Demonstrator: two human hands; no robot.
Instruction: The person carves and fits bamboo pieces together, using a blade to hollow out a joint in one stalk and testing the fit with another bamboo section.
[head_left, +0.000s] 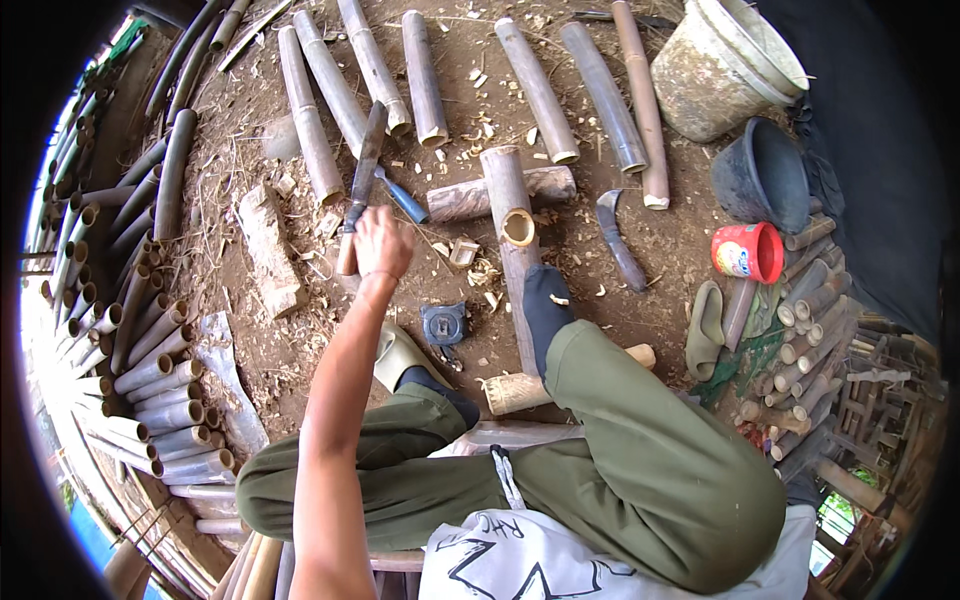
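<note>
The left hand [380, 243] is gripping a long blade [362, 170] (right hand unseen) and ought to strike squarely on the foot-pinned bamboo tube [512, 215].

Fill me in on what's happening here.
A person sits on the dirt ground among cut bamboo. The left hand grips a long knife by its handle, blade raised. A foot in a dark sock pins a bamboo pole that lies across a log. The right hand is out of view.
</note>
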